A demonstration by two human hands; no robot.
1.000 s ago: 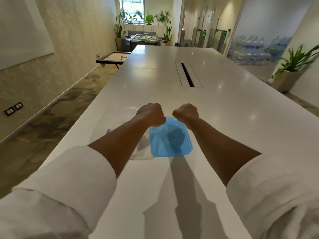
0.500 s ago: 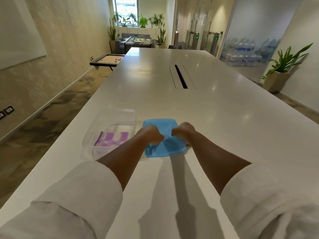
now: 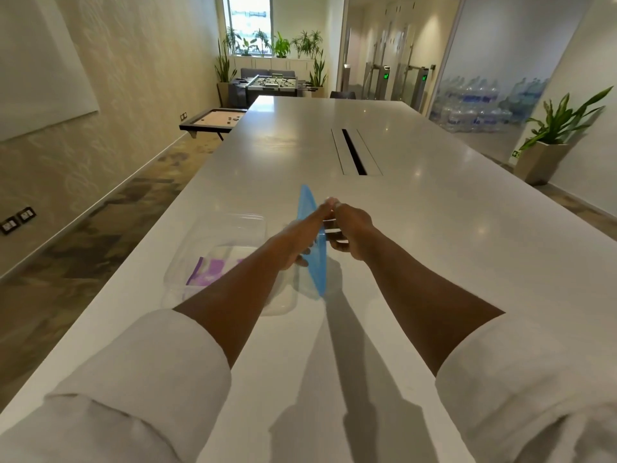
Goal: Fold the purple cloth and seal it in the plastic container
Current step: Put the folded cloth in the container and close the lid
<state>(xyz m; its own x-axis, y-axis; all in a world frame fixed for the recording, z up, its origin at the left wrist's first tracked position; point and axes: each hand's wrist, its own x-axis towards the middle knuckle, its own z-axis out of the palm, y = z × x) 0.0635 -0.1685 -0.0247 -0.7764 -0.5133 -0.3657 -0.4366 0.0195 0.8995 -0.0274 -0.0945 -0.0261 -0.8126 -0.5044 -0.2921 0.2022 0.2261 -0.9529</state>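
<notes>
The clear plastic container [image 3: 230,228] rests on the white table [image 3: 434,228], left of centre. Inside it lies the folded purple cloth [image 3: 213,270], partly hidden by my left forearm. A blue lid [image 3: 309,208] stands nearly on edge just right of the container, lifted off the table. My left hand [image 3: 300,238] grips the lid from the left side. On the right face of the lid, my right hand [image 3: 350,228] holds it too. The lid's lower corner reaches down near the container's right rim.
A long cable slot [image 3: 352,150] is set into the table further ahead. The table's left edge runs close beside the container. A potted plant [image 3: 551,142] stands on the floor at the right, and a low game table [image 3: 213,120] at the left.
The blue lid lay flat on the table under both hands; now it is raised and tipped up on edge beside the container. The view has also shifted, showing the container fully.
</notes>
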